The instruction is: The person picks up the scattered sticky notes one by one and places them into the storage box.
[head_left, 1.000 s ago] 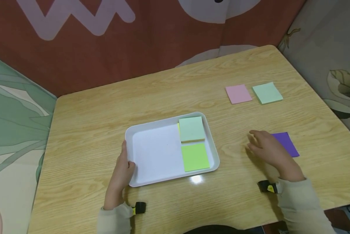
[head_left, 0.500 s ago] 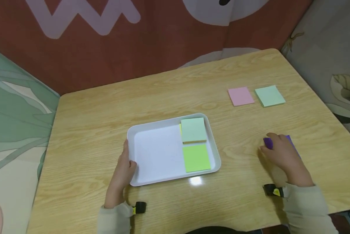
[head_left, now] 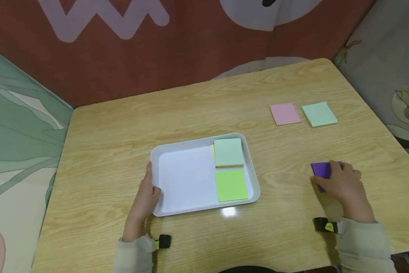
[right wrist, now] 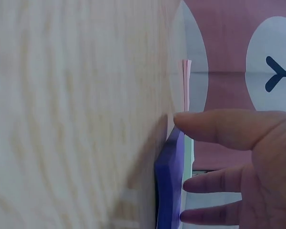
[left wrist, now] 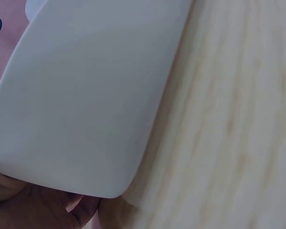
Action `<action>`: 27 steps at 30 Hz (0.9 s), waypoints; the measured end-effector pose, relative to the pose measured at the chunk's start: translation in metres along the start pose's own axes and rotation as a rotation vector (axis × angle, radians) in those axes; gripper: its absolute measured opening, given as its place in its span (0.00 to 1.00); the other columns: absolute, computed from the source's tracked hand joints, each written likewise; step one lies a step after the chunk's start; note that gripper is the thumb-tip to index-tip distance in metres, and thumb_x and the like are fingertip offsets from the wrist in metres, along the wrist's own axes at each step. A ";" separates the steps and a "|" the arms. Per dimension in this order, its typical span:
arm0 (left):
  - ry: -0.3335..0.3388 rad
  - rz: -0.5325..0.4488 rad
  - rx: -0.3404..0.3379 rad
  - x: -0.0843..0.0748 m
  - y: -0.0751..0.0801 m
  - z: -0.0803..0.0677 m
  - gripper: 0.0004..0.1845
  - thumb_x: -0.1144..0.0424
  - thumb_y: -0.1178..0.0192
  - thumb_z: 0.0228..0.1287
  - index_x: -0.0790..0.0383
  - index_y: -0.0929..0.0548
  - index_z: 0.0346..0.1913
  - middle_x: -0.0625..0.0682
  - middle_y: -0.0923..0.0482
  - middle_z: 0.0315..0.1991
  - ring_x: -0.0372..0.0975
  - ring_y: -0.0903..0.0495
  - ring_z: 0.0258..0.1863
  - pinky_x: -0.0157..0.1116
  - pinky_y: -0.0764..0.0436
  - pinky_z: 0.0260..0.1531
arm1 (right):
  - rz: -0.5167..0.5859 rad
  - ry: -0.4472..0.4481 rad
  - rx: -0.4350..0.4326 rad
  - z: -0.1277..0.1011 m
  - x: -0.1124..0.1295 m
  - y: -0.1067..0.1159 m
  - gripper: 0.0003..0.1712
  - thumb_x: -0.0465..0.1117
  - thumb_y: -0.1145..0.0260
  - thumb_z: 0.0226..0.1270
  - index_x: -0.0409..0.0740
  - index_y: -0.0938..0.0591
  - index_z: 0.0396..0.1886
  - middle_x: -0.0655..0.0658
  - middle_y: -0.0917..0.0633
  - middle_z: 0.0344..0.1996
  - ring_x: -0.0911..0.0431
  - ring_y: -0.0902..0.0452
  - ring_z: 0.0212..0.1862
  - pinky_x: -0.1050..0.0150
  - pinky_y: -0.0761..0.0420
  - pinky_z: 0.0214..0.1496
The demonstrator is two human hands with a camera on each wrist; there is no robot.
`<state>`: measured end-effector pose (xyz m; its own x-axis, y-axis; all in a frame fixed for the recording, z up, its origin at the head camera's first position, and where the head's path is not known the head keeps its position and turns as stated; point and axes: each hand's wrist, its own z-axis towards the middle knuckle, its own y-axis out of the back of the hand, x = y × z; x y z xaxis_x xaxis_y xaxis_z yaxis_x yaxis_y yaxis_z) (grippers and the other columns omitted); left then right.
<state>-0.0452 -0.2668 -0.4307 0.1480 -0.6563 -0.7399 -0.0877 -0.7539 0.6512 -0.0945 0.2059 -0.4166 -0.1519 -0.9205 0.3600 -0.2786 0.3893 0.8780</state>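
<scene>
Your right hand (head_left: 341,184) is pinching the purple sticky-note pad (head_left: 321,170), thumb on its near edge and fingers over its top. The right wrist view is showing the pad's edge (right wrist: 170,183) lifting off the table (head_left: 197,102), which the head view is hiding. Your left hand (head_left: 143,201) is gripping the white tray (head_left: 187,180), thumb lying on its rim.

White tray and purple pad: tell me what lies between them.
Nothing: in the head view only bare wooden table separates the white tray from the purple pad that the right hand grips.
</scene>
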 end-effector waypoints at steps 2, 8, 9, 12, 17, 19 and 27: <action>-0.005 0.005 -0.005 0.000 0.000 0.000 0.39 0.79 0.62 0.49 0.68 0.68 0.65 0.64 0.63 0.65 0.48 0.57 0.62 0.47 0.51 0.57 | 0.012 -0.014 0.011 0.000 -0.001 0.000 0.51 0.61 0.45 0.52 0.19 0.47 0.55 0.15 0.49 0.46 0.24 0.53 0.42 0.39 0.36 0.27; 0.006 0.009 0.001 -0.001 0.000 0.000 0.40 0.79 0.62 0.50 0.68 0.68 0.65 0.63 0.64 0.65 0.47 0.58 0.63 0.46 0.52 0.58 | 0.028 -0.068 0.031 0.001 -0.002 0.000 0.56 0.64 0.45 0.50 0.19 0.50 0.56 0.13 0.47 0.41 0.25 0.50 0.38 0.44 0.36 0.24; 0.009 0.012 0.002 -0.001 0.000 0.000 0.39 0.79 0.62 0.50 0.67 0.68 0.65 0.63 0.64 0.65 0.47 0.58 0.63 0.46 0.52 0.58 | 0.024 -0.074 0.031 0.002 -0.002 0.000 0.55 0.64 0.45 0.50 0.18 0.51 0.55 0.13 0.46 0.40 0.25 0.49 0.37 0.44 0.36 0.24; 0.017 0.015 0.006 -0.002 0.001 -0.001 0.39 0.79 0.62 0.51 0.67 0.68 0.65 0.63 0.64 0.65 0.48 0.59 0.63 0.46 0.52 0.58 | 0.013 -0.081 0.032 0.002 -0.002 0.000 0.54 0.62 0.45 0.51 0.17 0.50 0.54 0.13 0.43 0.37 0.26 0.48 0.36 0.44 0.37 0.26; 0.017 0.017 0.006 -0.002 0.001 -0.001 0.39 0.78 0.63 0.51 0.67 0.68 0.65 0.63 0.64 0.65 0.48 0.58 0.63 0.46 0.52 0.58 | 0.018 -0.081 0.016 0.004 0.000 0.000 0.50 0.58 0.43 0.52 0.17 0.48 0.53 0.14 0.42 0.36 0.27 0.48 0.37 0.44 0.37 0.27; 0.014 0.021 0.005 -0.002 0.001 -0.001 0.39 0.78 0.63 0.51 0.68 0.68 0.65 0.63 0.64 0.65 0.48 0.58 0.63 0.46 0.52 0.58 | 0.027 -0.088 0.015 0.004 0.001 0.001 0.51 0.58 0.41 0.50 0.18 0.48 0.54 0.15 0.42 0.37 0.27 0.48 0.37 0.45 0.37 0.26; 0.023 0.015 0.012 -0.002 0.001 -0.001 0.39 0.78 0.63 0.51 0.67 0.69 0.65 0.63 0.65 0.65 0.48 0.59 0.63 0.46 0.52 0.58 | 0.031 -0.097 0.001 0.005 0.006 0.001 0.53 0.57 0.36 0.43 0.21 0.47 0.55 0.17 0.42 0.37 0.27 0.48 0.39 0.46 0.38 0.26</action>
<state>-0.0447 -0.2668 -0.4282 0.1694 -0.6671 -0.7255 -0.1021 -0.7441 0.6603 -0.1006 0.2010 -0.4147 -0.2512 -0.9005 0.3550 -0.2734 0.4179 0.8664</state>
